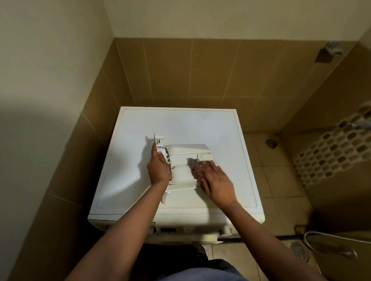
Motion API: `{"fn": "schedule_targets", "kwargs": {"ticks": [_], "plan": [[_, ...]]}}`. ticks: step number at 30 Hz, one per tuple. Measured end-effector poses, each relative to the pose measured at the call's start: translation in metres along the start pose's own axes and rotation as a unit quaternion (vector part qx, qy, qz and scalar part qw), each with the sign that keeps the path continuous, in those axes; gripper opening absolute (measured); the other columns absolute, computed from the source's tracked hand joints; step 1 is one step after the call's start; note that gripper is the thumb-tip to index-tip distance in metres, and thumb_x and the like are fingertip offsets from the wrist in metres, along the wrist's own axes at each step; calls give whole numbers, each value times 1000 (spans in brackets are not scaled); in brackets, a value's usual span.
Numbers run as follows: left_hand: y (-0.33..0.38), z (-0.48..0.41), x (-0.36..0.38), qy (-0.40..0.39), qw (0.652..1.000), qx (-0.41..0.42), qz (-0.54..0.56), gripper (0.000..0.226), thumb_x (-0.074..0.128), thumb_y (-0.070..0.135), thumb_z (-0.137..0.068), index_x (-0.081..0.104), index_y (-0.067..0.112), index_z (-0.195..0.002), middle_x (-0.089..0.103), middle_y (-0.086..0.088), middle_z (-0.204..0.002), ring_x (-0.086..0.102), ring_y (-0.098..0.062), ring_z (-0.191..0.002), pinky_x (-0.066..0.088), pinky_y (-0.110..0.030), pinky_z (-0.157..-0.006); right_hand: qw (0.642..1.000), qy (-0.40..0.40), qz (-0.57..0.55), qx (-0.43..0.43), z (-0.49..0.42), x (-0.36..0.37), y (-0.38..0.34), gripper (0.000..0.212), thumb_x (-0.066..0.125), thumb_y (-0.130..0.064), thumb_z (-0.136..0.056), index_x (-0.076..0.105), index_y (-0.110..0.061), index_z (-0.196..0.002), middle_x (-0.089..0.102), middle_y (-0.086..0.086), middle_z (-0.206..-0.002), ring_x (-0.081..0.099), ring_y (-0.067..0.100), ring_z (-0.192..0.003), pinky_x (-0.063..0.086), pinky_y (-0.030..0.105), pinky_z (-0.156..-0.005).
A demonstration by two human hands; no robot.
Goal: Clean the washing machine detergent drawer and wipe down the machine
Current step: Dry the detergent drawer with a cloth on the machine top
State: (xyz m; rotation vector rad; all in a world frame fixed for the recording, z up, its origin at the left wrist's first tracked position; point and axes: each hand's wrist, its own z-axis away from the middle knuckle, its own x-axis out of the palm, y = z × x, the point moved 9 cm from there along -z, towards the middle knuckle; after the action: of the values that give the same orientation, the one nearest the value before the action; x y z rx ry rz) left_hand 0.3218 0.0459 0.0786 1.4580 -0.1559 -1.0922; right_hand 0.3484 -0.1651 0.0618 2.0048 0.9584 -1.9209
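The white detergent drawer [185, 159] lies upside down on the white top of the washing machine [222, 131]. My left hand [158, 168] grips the drawer's front panel at its left end. My right hand [216, 183] lies with fingers flat on a grey-pink cloth [197, 168], pressing it against the drawer's right side. The right hand and the cloth are blurred.
Brown tiled walls close in on the machine at the left and back. To the right are a tiled floor with a round drain [270, 142], a second drain [299, 251], a metal hose [328, 236] and a wall tap [333, 48].
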Motion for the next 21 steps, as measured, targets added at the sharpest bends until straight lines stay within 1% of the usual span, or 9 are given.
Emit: {"fn": "schedule_targets", "kwargs": {"ticks": [2, 4, 7, 9, 13, 14, 16, 19, 21], "plan": [[1, 1, 0, 2, 1000, 1, 7, 45, 29, 20, -106, 31, 23, -151, 64, -19, -121, 61, -35, -105, 43, -30, -86, 998, -3, -2, 68, 3, -7, 30, 45, 37, -32, -96, 55, -11, -132, 55, 7, -137, 42, 25, -135, 37, 38, -110], [3, 2, -1, 5, 1000, 2, 13, 45, 30, 19, -106, 32, 22, -151, 63, -18, -124, 60, -35, -108, 42, -30, -87, 993, -11, -28, 110, 0, -7, 39, 44, 39, -30, -100, 45, -13, -140, 46, 4, -145, 31, 23, -141, 28, 32, -112], [4, 2, -1, 6, 1000, 4, 17, 45, 30, 19, -106, 33, 21, -151, 62, -17, -128, 59, -35, -112, 42, -31, -91, 985, 11, -85, 152, -5, -2, 27, 46, 39, -30, -99, 44, -12, -142, 44, 7, -147, 28, 26, -142, 26, 31, -113], [3, 1, -1, 5, 1000, 8, 15, 45, 31, 19, -106, 33, 21, -151, 60, -17, -130, 58, -36, -115, 42, -32, -93, 984, 14, -114, 139, -8, 4, 2, 49, 38, -32, -97, 44, -13, -141, 43, 9, -147, 26, 27, -143, 25, 31, -114], [2, -1, 0, 3, 1000, 13, 7, 45, 30, 20, -105, 33, 21, -151, 59, -17, -133, 56, -36, -118, 41, -32, -95, 989, -20, -145, 31, -13, 21, -67, 55, 56, -24, -92, 41, -10, -143, 40, 10, -149, 25, 27, -143, 20, 31, -115], [2, -1, 0, 2, 1000, 15, 7, 46, 30, 20, -105, 33, 21, -151, 58, -16, -134, 55, -35, -119, 41, -32, -96, 988, -24, -154, 20, -15, 20, -73, 58, 59, -23, -89, 42, -10, -143, 40, 9, -149, 25, 26, -143, 22, 32, -116], [2, -1, 0, -1, 1000, 13, 9, 46, 29, 21, -106, 32, 21, -151, 58, -16, -134, 56, -35, -119, 42, -32, -96, 985, -31, -167, 6, -19, 13, -69, 56, 63, -21, -86, 46, -12, -140, 44, 7, -146, 31, 22, -141, 30, 32, -112], [-2, -3, 1, -4, 1000, 5, 14, 45, 30, 23, -106, 32, 25, -151, 61, -18, -127, 60, -36, -111, 45, -34, -94, 995, -17, -98, -28, -22, -3, -47, 48, 62, -28, -86, 55, -12, -131, 55, 10, -136, 49, 24, -129, 47, 37, -100], [-3, -3, 2, -5, 1000, 2, 14, 45, 30, 24, -106, 32, 25, -151, 62, -18, -126, 61, -36, -109, 46, -35, -93, 996, -5, -79, 28, -22, -11, -21, 47, 53, -39, -89, 55, -15, -130, 59, 8, -131, 54, 26, -121, 51, 36, -90]]}}
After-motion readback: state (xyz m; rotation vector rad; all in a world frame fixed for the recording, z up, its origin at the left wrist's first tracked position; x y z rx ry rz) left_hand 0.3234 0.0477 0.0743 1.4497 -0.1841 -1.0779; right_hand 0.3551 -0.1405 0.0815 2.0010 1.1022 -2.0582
